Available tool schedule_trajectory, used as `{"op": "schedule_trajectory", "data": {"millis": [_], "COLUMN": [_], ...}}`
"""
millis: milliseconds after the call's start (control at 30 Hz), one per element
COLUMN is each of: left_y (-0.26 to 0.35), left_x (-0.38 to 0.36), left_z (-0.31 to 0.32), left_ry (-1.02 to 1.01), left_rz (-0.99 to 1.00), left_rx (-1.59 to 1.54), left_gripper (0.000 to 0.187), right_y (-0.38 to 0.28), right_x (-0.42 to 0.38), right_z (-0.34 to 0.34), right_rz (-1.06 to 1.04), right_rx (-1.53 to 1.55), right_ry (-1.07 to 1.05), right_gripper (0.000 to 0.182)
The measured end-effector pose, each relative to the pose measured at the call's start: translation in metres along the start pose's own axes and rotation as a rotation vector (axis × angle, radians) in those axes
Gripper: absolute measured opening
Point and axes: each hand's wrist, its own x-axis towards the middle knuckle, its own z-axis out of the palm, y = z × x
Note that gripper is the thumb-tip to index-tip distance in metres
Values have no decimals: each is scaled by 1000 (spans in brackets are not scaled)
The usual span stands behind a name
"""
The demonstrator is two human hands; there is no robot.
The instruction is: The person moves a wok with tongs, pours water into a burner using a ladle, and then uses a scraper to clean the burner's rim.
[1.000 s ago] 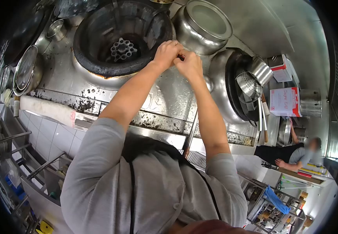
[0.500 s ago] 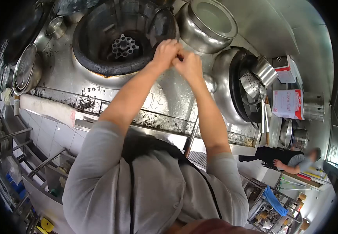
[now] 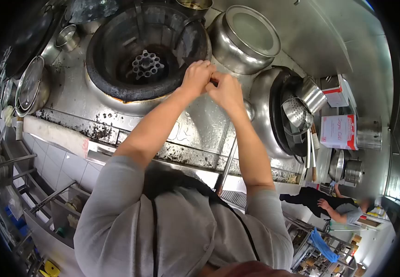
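My left hand (image 3: 197, 79) and my right hand (image 3: 227, 91) meet in front of me, above the steel counter just right of the wok burner's black rim (image 3: 137, 93). Both have curled fingers, with the fingertips drawn together. Whatever they grip, if anything, is hidden by the fingers. Inside the burner pit sits a flower-shaped burner head (image 3: 147, 64) with holes. Behind the hands stands a round steel pot (image 3: 237, 54) with a pale, cloudy top surface. Close to my right forearm is a large rounded steel vessel (image 3: 265, 111).
A perforated ladle (image 3: 296, 112) and a steel container (image 3: 311, 94) rest on the right-hand vessel. Strainers (image 3: 29, 87) lie at left. A folded cloth (image 3: 54, 135) runs along the front edge. Further right are a carton (image 3: 338, 131) and another person (image 3: 329, 203).
My view has tilted, so the counter and burner appear slightly lower. Both hands stay together near the rim with little visible change. The other person's arms and posture have shifted.
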Motion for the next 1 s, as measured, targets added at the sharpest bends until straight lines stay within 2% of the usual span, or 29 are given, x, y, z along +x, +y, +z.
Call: {"op": "schedule_trajectory", "data": {"millis": [100, 167, 267, 433, 533, 667, 967, 1000], "left_y": [-9, -7, 5, 41, 46, 42, 18, 20], "left_x": [16, 27, 2, -63, -81, -72, -62, -58], "left_z": [-8, -7, -19, -51, -57, -66, -53, -48], "left_ry": [-81, -86, -88, -142, -43, 43, -56, -12], "left_rz": [96, 83, 66, 71, 138, 175, 185, 187], "left_rx": [-26, -3, -4, -6, -25, -37, 22, 22], "left_gripper": [19, 21, 20, 19, 14, 13, 11, 17], "right_y": [4, 2, -3, -22, -40, -51, -35, -33], "right_x": [-5, 8, -16, -102, -136, -130, -101, -107], "right_z": [17, 8, 11, 27, 34, 36, 47, 49], "right_rz": [78, 75, 52, 24, 20, -28, 58, 74], "right_rx": [19, 24, 15, 4, -53, -51, 10, 11], "right_ry": [14, 69, 44, 48, 141, 199, 143, 156], "right_gripper": [27, 27, 26, 27, 25, 24, 24, 24]}}
